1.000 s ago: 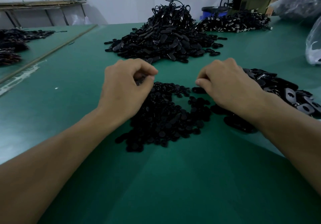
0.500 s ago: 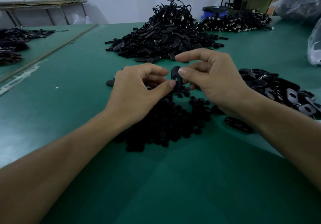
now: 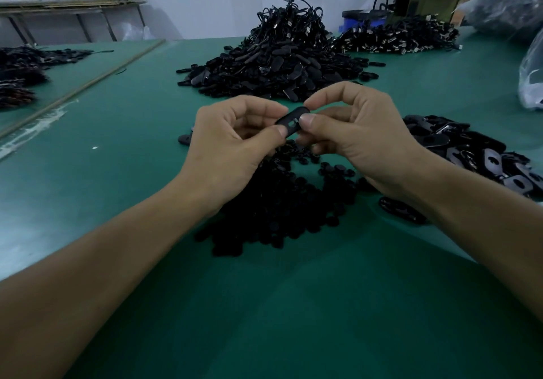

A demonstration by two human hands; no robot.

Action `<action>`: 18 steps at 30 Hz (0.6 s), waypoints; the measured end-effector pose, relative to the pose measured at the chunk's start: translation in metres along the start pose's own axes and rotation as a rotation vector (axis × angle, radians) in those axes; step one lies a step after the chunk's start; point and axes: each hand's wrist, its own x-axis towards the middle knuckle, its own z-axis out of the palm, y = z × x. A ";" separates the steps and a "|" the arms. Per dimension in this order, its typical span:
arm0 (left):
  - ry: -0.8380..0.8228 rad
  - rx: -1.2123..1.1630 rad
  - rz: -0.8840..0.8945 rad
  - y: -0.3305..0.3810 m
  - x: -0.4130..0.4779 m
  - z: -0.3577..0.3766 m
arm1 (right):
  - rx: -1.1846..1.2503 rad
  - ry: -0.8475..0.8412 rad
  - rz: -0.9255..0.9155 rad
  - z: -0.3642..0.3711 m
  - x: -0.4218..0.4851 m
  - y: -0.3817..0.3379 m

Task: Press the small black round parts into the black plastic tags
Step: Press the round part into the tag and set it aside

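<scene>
2 hands meet on 1 black plastic tag (image 3: pixel 293 115), held in the air between them, above the near heap of small black round parts (image 3: pixel 279 211) that lies on the green tabletop (image 3: pixel 117 149) directly under both wrists. Left hand (image 3: pixel 232 149): fingers curled, thumb and forefinger pinching the tag's near-left end. Right hand (image 3: pixel 361 140): fingers curled, thumb and forefinger pinching the far-right end. The tag lies tilted, its broad face turned up toward the camera, with a pale opening (image 3: pixel 291 123) showing between the 2 thumb tips. Cannot tell whether a round part already sits under the left fingers or in the opening; the view there is too dark. Judgement: the step in hand is seating 1 round part into this tag. To do it well, hold the opening face-up and unobstructed, support the tag from below with the forefingers so it does not flex, centre the round part squarely over the opening before applying force, then press straight down with 1 thumb pad, not at an angle. A skewed part would likely jam or pop out. Both pieces are small, black and smooth, so a firm pinch at the tag's ends seems wise; a dropped part would vanish into the heap below. Supply of loose tags (image 3: pixel 470 155) lies just right of the right hand. A large heap of corded tags (image 3: pixel 279 61) sits beyond both hands, probably the place for finished pieces.
</scene>
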 end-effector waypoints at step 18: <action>0.065 -0.081 -0.026 0.002 0.001 0.003 | 0.110 -0.054 0.050 0.007 -0.003 -0.006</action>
